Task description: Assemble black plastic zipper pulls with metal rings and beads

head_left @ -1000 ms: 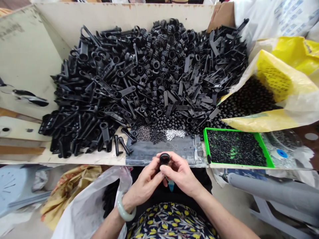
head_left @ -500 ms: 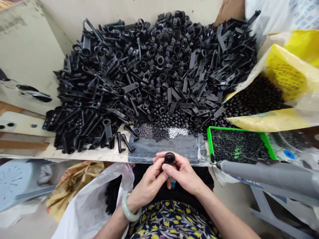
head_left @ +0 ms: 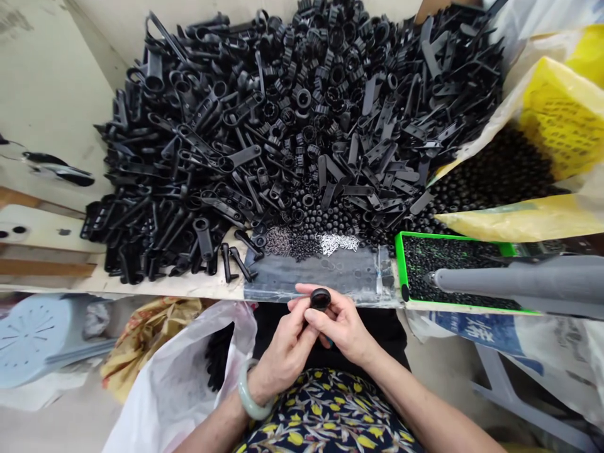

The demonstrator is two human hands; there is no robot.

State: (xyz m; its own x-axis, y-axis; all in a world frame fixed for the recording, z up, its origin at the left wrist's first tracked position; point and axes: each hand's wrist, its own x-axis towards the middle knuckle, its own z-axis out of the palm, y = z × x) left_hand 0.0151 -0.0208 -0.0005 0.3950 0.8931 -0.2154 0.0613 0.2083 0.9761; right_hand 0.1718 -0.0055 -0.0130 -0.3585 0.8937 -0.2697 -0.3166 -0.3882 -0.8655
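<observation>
Both my hands meet just below the bench's front edge, pinched together round one small black round plastic part (head_left: 320, 298). My left hand (head_left: 283, 352), with a pale green bangle at the wrist, grips it from the left. My right hand (head_left: 346, 327) closes on it from the right, and a bit of blue shows under its fingers. Straight ahead lies a dark grey mat (head_left: 325, 277) with small heaps of black bits and silvery pins (head_left: 337, 242).
A huge pile of black plastic arms and rings (head_left: 292, 138) fills the bench. A green tray (head_left: 406, 286) of tiny black pieces stands at right, a grey tool (head_left: 514, 283) lying over it. A yellow bag (head_left: 533, 157) holds black beads. A white plastic bag (head_left: 179, 384) hangs at my left knee.
The view has shifted so the pile sits higher and the grey tool now reaches in over the green tray. My hands stay together on the part.
</observation>
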